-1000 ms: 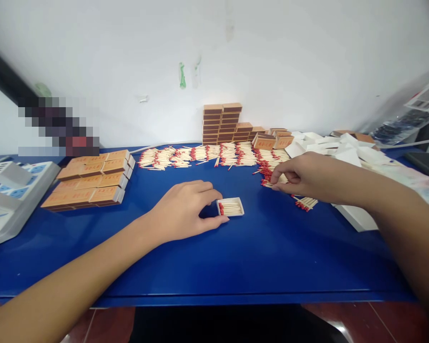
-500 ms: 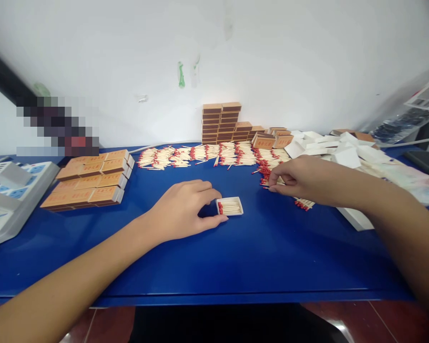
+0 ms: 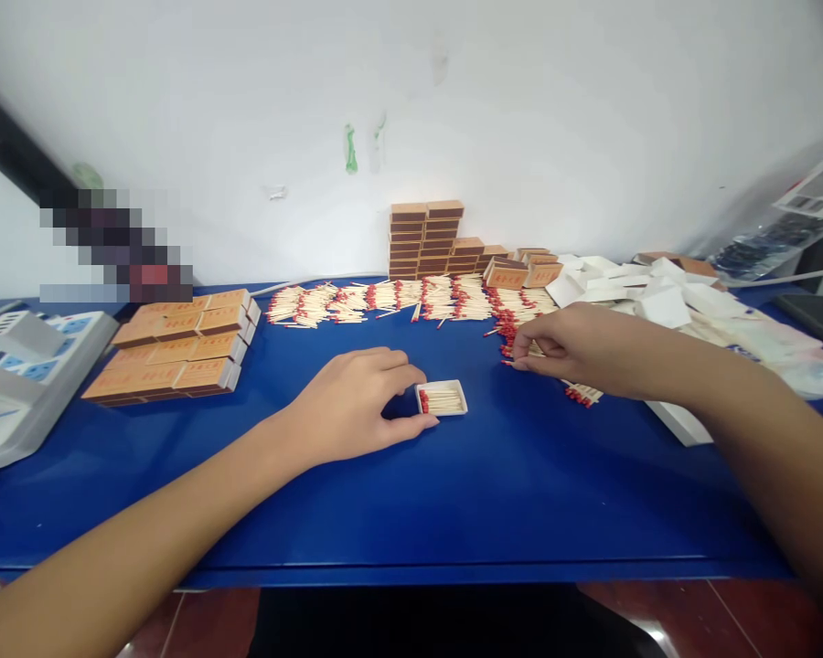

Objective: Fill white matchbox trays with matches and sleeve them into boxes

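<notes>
A small white matchbox tray (image 3: 458, 411) lies on the blue table, partly filled with red-tipped matches (image 3: 443, 399). My left hand (image 3: 360, 402) grips the tray's left end between thumb and fingers. To the right, my right hand (image 3: 555, 347) is at the loose match pile (image 3: 514, 300), its thumb and forefinger pinched together. A red match head pokes out at those fingertips; how many matches are in the pinch is hidden. A smaller bunch of matches (image 3: 582, 394) lies just beneath that hand.
Closed orange matchboxes (image 3: 178, 343) are stacked at the left, beside a grey-white power strip (image 3: 48, 366). More matchbox sleeves (image 3: 425, 239) are piled against the wall. Empty white trays (image 3: 617, 283) are heaped at the right. The blue table's (image 3: 418, 512) front edge runs near my body.
Both hands stay almost in place. The whole view has shifted slightly, and my right fingers remain pinched at the match pile.
</notes>
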The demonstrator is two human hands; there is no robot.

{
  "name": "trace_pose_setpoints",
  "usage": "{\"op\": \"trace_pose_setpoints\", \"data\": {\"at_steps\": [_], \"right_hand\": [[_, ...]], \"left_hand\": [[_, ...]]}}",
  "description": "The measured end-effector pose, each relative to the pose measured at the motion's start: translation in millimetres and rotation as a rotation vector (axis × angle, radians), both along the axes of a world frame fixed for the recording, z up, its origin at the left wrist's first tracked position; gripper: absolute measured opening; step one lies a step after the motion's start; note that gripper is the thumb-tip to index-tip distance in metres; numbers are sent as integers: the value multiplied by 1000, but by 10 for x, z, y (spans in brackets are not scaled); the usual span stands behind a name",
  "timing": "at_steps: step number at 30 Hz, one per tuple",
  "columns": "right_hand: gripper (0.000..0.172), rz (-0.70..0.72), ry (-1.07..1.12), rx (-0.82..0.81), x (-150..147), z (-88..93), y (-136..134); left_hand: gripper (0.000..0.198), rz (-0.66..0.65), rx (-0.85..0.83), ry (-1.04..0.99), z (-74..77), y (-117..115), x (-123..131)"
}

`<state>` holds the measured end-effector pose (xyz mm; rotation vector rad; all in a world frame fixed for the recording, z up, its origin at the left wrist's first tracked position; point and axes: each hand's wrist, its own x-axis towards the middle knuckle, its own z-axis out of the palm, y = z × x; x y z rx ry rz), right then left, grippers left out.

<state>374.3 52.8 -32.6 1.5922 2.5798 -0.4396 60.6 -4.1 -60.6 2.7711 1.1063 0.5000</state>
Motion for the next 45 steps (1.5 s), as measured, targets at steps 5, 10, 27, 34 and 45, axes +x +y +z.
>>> {"op": "trace_pose_setpoints", "data": {"at_steps": [5, 10, 27, 34, 45], "right_hand": [[39, 28, -23, 15, 21, -33, -2], [44, 83, 71, 39, 17, -58, -30], [26, 342, 303, 182, -560, -145, -467], [24, 282, 256, 214, -533, -111, -420], [30, 28, 50, 103, 197, 44, 47]], "left_hand": [[30, 1, -5, -2, 10, -4, 2], [30, -1, 3, -1, 8, -4, -3], [32, -34, 12, -22, -34, -2, 53], [27, -36, 7, -38, -33, -8, 46], [29, -14, 4, 6, -22, 2, -8]]}}
